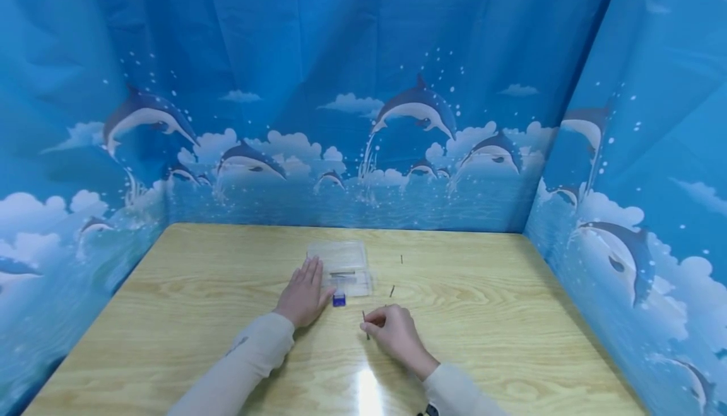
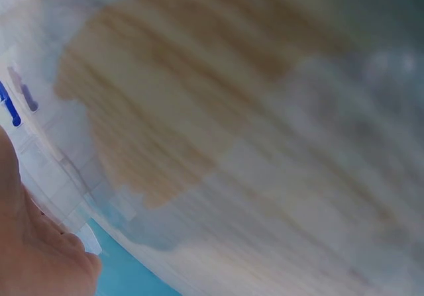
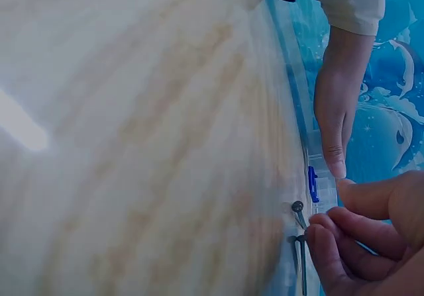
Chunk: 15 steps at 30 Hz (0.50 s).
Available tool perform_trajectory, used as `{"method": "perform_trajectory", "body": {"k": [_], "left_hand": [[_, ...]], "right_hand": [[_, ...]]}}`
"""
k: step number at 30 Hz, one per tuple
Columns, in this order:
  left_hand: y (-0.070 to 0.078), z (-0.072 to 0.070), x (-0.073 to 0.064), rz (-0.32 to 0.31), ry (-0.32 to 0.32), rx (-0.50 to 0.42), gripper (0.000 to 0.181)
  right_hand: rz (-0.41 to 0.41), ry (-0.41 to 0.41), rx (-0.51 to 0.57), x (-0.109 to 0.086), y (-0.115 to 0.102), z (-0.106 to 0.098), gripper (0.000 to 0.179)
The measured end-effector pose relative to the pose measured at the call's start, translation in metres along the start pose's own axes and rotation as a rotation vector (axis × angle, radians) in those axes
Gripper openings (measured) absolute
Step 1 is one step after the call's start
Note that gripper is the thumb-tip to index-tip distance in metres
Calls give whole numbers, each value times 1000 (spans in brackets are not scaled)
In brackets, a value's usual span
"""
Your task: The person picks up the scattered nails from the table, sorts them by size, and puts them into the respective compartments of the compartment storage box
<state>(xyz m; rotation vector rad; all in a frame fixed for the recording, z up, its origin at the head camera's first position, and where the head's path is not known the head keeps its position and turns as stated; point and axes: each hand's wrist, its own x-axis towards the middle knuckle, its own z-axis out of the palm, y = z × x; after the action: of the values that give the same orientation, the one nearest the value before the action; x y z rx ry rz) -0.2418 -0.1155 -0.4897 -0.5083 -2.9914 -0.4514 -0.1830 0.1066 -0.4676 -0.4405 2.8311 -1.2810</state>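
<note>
A clear plastic compartment box (image 1: 356,287) lies with its lid (image 1: 341,253) folded back, and a blue latch (image 1: 339,300) sits at its near edge. Several thin metal pieces (image 1: 342,273) rest inside. Fingers extended, my left hand (image 1: 303,295) rests along the box's left side. My right hand (image 1: 393,334) pinches a dark screw (image 1: 365,319) between thumb and fingers, nearer to me than the box. In the right wrist view the screw's round head (image 3: 297,206) shows beside the fingertips; a second thin metal piece (image 3: 303,263) appears just below it.
Two more dark screws lie on the wooden table (image 1: 483,315), one screw (image 1: 392,291) right of the box and another screw (image 1: 401,259) farther back. A blue dolphin-print curtain (image 1: 363,88) encloses the back and sides. Light glares off the front of the tabletop.
</note>
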Motion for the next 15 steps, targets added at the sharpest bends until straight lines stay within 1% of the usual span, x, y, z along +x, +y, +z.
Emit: {"method": "perform_trajectory", "body": {"k": [4, 7, 15], "left_hand": [[0, 0, 1, -7, -10, 9, 72], [0, 0, 1, -8, -10, 13, 72], [0, 1, 1, 0, 0, 2, 71]], "right_hand": [[19, 15, -24, -7, 1, 2, 12], [46, 12, -8, -12, 2, 3, 13], [44, 19, -15, -19, 6, 6, 15]]}}
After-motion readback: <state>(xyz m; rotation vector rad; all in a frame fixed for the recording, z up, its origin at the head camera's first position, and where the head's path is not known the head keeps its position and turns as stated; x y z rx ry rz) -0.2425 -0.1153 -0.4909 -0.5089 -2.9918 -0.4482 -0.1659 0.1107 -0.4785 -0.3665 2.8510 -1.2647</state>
